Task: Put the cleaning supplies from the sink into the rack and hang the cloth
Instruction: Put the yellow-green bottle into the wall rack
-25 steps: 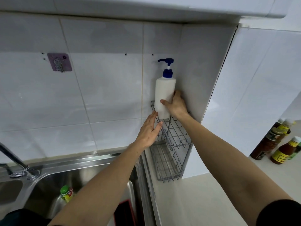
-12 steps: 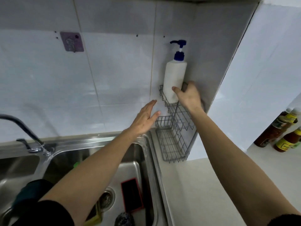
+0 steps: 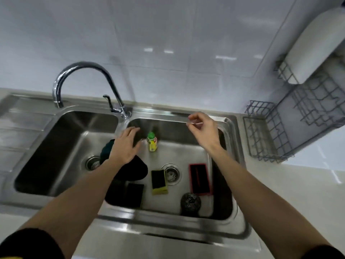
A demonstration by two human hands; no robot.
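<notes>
Both my hands hover empty over the right sink basin (image 3: 222,206). My left hand (image 3: 125,144) is spread open above a dark cloth (image 3: 133,170), just left of a small yellow bottle with a green cap (image 3: 152,142). My right hand (image 3: 202,128) is near the basin's back rim, fingers loosely curled, holding nothing. On the basin floor lie a yellow-edged sponge (image 3: 158,182), a dark sponge (image 3: 133,193), a red-framed black pad (image 3: 200,179) and a steel-wool ball (image 3: 190,202). The wire rack (image 3: 268,131) hangs at the right with the white pump bottle (image 3: 315,47) in its top tier.
A chrome faucet (image 3: 87,81) arches over the divider between the two basins. The left basin (image 3: 56,146) and a ribbed drainboard lie further left. White tiled wall stands behind, and a pale counter (image 3: 298,193) runs to the right of the sink.
My right hand let go of the white pump bottle, which stays in the rack. Both hands dropped from the rack to above the right basin, and my view tilted down to the sink.
</notes>
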